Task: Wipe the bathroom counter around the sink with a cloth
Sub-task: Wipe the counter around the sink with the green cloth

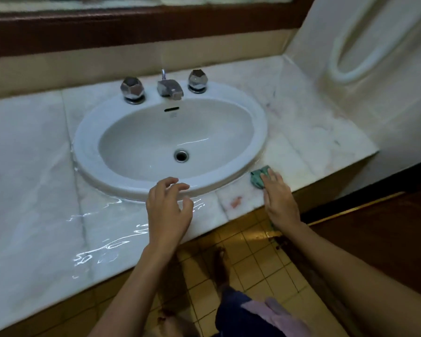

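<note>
Right of the sink: green cloth lay bunched on the marble counter, just beside the rim
Right hand: palm down, fingers straight and together, pressed on the cloth
Left hand: over the sink's front rim, fingers loosely curled and spread, holding nothing
Water: pooled on the counter left of that hand

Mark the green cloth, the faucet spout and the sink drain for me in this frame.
green cloth point(258, 178): head view, on the bunched part that shows.
faucet spout point(170, 88): head view, on the top of the spout body.
sink drain point(181, 155): head view, on its dark centre opening.
</note>
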